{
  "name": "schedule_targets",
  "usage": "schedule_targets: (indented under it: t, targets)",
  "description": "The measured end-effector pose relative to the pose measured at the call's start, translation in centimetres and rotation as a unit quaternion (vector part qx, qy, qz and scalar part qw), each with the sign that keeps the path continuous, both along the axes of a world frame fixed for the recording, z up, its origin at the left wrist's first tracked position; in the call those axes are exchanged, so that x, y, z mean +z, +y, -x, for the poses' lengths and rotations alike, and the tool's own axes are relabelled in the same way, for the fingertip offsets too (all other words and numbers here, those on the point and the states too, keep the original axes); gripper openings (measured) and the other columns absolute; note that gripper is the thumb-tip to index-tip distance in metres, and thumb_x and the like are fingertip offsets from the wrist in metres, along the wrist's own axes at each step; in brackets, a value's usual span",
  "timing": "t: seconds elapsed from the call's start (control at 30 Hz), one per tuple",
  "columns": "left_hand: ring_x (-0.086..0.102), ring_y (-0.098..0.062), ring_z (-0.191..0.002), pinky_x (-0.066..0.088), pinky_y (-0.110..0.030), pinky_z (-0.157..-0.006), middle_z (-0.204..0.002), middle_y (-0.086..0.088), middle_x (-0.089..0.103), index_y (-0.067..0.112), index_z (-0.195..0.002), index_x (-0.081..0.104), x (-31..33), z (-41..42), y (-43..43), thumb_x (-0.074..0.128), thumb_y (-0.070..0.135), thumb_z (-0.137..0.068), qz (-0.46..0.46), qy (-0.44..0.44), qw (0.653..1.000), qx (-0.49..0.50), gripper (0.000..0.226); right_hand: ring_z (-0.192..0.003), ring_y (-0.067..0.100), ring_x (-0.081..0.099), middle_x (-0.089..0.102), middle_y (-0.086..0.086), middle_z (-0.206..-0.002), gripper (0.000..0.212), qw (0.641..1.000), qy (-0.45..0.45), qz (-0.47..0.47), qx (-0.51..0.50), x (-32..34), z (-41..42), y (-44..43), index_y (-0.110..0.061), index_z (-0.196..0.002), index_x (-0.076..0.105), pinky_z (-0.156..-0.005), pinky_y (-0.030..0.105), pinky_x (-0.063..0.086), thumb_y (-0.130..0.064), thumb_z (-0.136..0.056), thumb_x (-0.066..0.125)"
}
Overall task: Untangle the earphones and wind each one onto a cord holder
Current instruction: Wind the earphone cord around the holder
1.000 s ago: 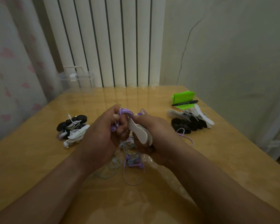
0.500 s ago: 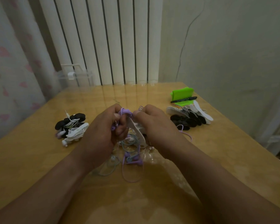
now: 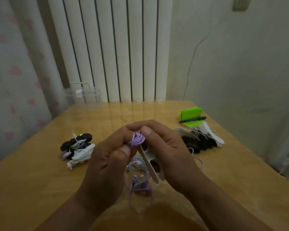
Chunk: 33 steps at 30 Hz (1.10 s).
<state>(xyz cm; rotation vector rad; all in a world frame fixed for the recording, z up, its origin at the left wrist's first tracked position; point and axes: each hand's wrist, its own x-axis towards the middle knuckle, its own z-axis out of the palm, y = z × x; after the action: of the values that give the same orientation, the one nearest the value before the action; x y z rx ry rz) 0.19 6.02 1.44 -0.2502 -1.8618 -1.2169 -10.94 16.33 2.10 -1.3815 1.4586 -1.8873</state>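
Note:
Both hands are raised over the middle of the wooden table (image 3: 40, 184). My left hand (image 3: 107, 162) pinches a bundle of purple earphone cord (image 3: 137, 139) between thumb and fingers. My right hand (image 3: 167, 152) grips a white cord holder (image 3: 150, 161) with holes in it, its upper end against the purple bundle. Below the hands lie tangled earphones (image 3: 138, 179), purple and pale blue, loose on the table. One purple cord loop (image 3: 198, 160) trails out to the right.
A heap of wound earphones on black and white holders (image 3: 77, 149) lies at the left. Spare black and white holders (image 3: 202, 139) sit at the right, behind them a green object (image 3: 190, 112) with a black pen (image 3: 192, 119). A clear box (image 3: 83, 95) stands at the back.
The white holder has turned more upright in my right hand. Both hands have drawn closer together around the purple bundle, and the camera has tilted.

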Motion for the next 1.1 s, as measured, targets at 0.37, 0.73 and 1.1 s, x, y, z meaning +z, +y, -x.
schedule_targets:
  t: [0.37, 0.73, 1.1]
  targets:
    - [0.036, -0.016, -0.058, 0.036, -0.025, -0.055, -0.061, 0.0, 0.042, 0.016, -0.067, 0.048, -0.9, 0.7, -1.3, 0.041, 0.019, -0.089, -0.108, -0.045, 0.992, 0.046, 0.023, -0.068, 0.052, 0.052, 0.06, 0.032, -0.087, 0.029, 0.999, -0.025, -0.029, -0.036, -0.8, -1.2, -1.1, -0.011, -0.108, 0.058, -0.06, 0.048, 0.043, -0.038, -0.108, 0.046]
    - [0.038, -0.009, -0.056, 0.037, -0.024, -0.052, -0.06, 0.007, 0.044, 0.009, -0.1, 0.056, -1.5, 1.9, -1.5, 0.048, 0.038, -0.103, -0.137, -0.106, 0.983, 0.06, 0.03, -0.083, 0.034, 0.066, 0.069, 0.019, -0.101, 0.03, 0.986, -0.05, -0.121, -0.104, -1.9, 0.1, -2.4, -0.025, -0.099, 0.065, -0.068, 0.044, 0.052, -0.049, -0.106, 0.05]
    - [0.041, -0.014, -0.058, 0.04, -0.027, -0.055, -0.061, 0.0, 0.044, 0.015, -0.094, 0.065, -2.8, 2.5, -1.3, 0.053, 0.039, -0.1, -0.161, -0.138, 0.977, 0.023, 0.028, -0.095, 0.039, 0.066, 0.068, 0.017, -0.103, 0.038, 0.973, -0.061, -0.167, -0.149, -2.4, 0.6, -2.5, -0.011, -0.097, 0.064, -0.093, 0.061, 0.056, -0.043, -0.1, 0.044]
